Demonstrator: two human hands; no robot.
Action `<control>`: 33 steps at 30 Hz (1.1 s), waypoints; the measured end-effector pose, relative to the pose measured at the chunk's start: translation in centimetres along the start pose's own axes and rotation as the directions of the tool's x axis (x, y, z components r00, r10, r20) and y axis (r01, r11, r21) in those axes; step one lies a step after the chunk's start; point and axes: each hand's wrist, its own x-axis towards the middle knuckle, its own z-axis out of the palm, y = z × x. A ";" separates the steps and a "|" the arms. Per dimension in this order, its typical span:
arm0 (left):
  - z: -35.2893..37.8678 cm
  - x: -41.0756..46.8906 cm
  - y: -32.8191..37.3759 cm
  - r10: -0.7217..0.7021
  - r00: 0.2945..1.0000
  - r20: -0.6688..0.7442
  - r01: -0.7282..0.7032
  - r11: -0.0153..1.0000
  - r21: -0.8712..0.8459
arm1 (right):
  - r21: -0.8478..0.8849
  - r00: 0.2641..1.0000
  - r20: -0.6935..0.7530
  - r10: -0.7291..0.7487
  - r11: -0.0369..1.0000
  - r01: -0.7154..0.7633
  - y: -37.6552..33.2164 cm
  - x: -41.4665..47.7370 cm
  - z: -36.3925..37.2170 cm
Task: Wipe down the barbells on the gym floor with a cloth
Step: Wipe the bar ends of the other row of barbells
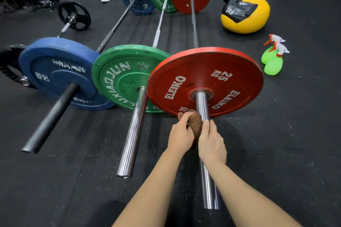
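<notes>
Fig.: my L hand grips bunched cloth at sleeve left flank; R hand atop sleeve, touching cloth, grip unclear. Sleeve axis runs away from me.

Near row: round red rubber plate, wht lettering. Round green rubber plate, wht lettering, scuffed. Round blue rubber plate, wht lettering. Chrome-silver steel sleeves on red & green bars; matte black steel sleeve on blue. Brown crumpled cloth. Yellow soft ball w/ black panel. Neon-green plastic spray bottles, wht heads, triggers prob. red-orange. Black rubber floor, pale flecks.
</notes>
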 end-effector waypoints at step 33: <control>0.0 -7.4 -0.7 -0.168 0.985 0.042 0.172 0.975 -0.137 | 0.051 1.000 0.001 0.010 0.999 -0.010 0.2 0.3 0.6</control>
